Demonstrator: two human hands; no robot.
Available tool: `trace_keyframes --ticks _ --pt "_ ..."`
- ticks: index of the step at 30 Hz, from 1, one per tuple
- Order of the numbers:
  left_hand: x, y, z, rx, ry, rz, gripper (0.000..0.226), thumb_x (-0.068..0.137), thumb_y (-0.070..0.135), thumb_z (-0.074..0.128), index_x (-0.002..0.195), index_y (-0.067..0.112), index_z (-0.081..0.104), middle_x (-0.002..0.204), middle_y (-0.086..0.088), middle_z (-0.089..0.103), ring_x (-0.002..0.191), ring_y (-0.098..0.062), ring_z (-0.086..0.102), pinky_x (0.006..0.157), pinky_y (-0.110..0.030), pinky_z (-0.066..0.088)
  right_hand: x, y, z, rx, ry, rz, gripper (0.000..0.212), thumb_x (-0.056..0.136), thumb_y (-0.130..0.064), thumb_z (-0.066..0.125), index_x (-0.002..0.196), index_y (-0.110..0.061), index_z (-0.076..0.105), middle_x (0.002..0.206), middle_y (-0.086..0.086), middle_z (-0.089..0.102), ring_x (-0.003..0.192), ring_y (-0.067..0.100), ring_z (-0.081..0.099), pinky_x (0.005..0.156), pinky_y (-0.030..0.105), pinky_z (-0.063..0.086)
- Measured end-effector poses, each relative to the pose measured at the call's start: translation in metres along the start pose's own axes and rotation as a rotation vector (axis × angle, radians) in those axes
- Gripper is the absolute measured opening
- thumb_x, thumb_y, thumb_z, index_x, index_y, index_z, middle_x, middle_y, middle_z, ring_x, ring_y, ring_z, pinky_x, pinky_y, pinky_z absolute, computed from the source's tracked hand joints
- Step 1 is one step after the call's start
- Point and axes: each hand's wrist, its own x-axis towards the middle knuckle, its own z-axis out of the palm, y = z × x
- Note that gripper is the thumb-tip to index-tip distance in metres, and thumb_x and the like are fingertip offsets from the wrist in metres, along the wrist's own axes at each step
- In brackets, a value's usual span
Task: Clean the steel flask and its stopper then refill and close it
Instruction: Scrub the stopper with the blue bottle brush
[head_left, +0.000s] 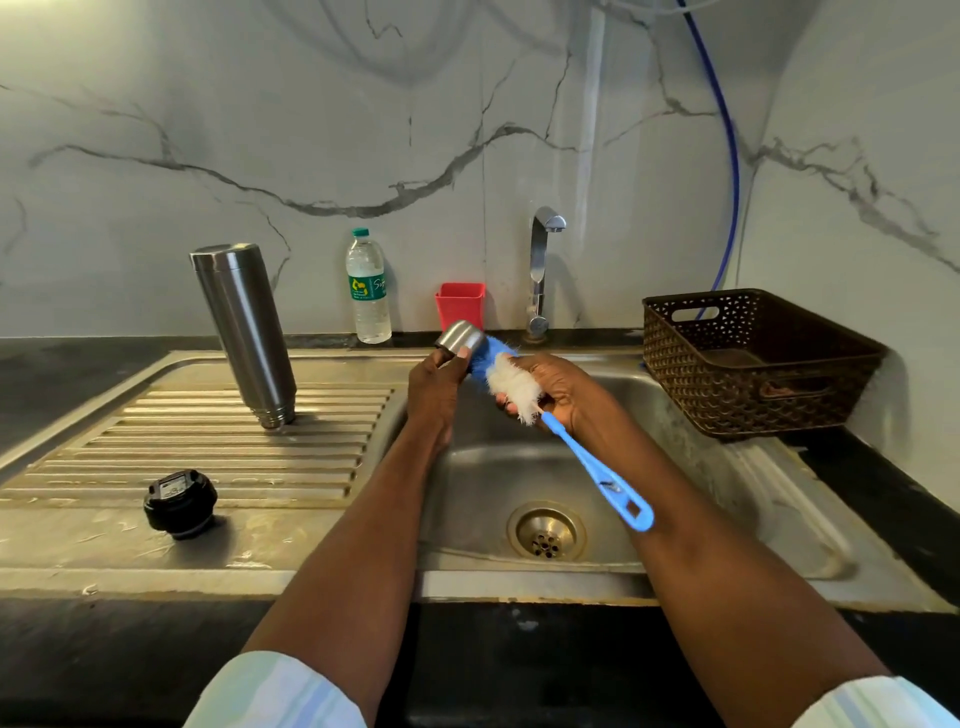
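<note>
Left fingers (457, 356) gripping steel cup (460, 335), right hand (561, 389) holding brush (519, 387)

A home kitchen: steel sink (519, 457) with ribbed drainboard (234, 441), tap (540, 270), marble-patterned splashback (311, 130).

Left hand (439, 376): grips a small steel cap (460, 335) above the sink basin (498, 467).
Right hand (563, 395): holds a blue bottle brush (592, 462) by its bristles, tip at the cap.
Flask (241, 332): upside down on the drainboard (156, 467), tilted.
Stopper (180, 503): black, near the drainboard's front edge.
Basket (753, 358): on the desk (883, 493) at the basin's right edge.
</note>
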Motion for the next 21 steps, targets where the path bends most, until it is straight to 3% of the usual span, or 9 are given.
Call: trace_keyframes --ticks 3,6,9,11,16,20,21 --pt "-0.002 0.002 -0.004 0.066 -0.037 -0.012 0.022 0.090 0.013 0.069 0.113 0.012 0.069 0.090 -0.003 0.075 0.081 -0.012 0.069 0.067 -0.017 0.053 0.001 0.000 0.003 0.026 -0.002 0.028 0.029 0.099 -0.017 0.046 0.072 -0.008 0.049 0.055 0.008 0.044 0.038 0.016 0.039 0.038 0.017 0.030" --pt "-0.004 0.008 -0.005 -0.112 -0.164 -0.111 0.018 0.089 -0.001 0.065 0.106 0.001 0.068 0.082 -0.003 0.076 0.077 -0.013 0.072 0.070 -0.020 0.056 0.003 0.000 -0.003 0.067 0.107 -0.029 0.027 0.099 -0.017 0.045 0.072 -0.010 0.047 0.057 0.011 0.042 0.036 0.016 0.036 0.037 0.014 0.028" --pt "-0.005 0.007 0.000 0.028 -0.011 -0.064 0.022 0.086 0.007 0.072 0.107 0.002 0.071 0.082 -0.003 0.075 0.073 -0.013 0.069 0.067 -0.020 0.056 0.002 -0.001 -0.002 -0.037 0.016 0.065 0.032 0.100 -0.022 0.043 0.071 -0.009 0.049 0.054 0.009 0.044 0.034 0.015 0.038 0.036 0.015 0.029" --pt "-0.005 0.005 0.000 0.107 0.061 -0.045 0.026 0.086 0.011 0.075 0.111 0.006 0.072 0.090 -0.007 0.074 0.079 -0.017 0.069 0.073 -0.025 0.057 0.003 0.002 0.003 -0.037 -0.021 0.109 0.037 0.101 -0.020 0.041 0.065 -0.010 0.045 0.046 0.004 0.041 0.030 0.012 0.036 0.035 0.014 0.026" --pt "-0.006 0.009 -0.006 0.012 -0.166 -0.106 0.017 0.087 0.003 0.069 0.103 0.006 0.072 0.091 -0.007 0.075 0.088 -0.019 0.070 0.081 -0.026 0.057 0.009 0.006 -0.005 -0.012 0.102 0.051 0.033 0.100 -0.019 0.038 0.068 -0.012 0.042 0.049 0.008 0.037 0.030 0.015 0.033 0.036 0.012 0.024" --pt "-0.002 -0.003 0.000 0.272 0.065 -0.039 0.011 0.083 0.019 0.078 0.093 0.021 0.074 0.091 -0.008 0.076 0.089 -0.023 0.071 0.088 -0.040 0.058 0.008 0.010 0.003 -0.023 0.111 0.037 0.036 0.102 -0.021 0.040 0.070 -0.008 0.045 0.046 0.008 0.039 0.028 0.014 0.035 0.034 0.010 0.028" --pt "-0.003 -0.002 -0.001 0.285 0.062 -0.045 0.010 0.083 0.018 0.078 0.093 0.020 0.074 0.091 -0.009 0.076 0.088 -0.024 0.071 0.088 -0.042 0.057 0.007 0.012 0.005 -0.022 0.109 0.025 0.036 0.102 -0.019 0.039 0.068 -0.009 0.044 0.043 0.006 0.038 0.026 0.014 0.034 0.034 0.010 0.027"
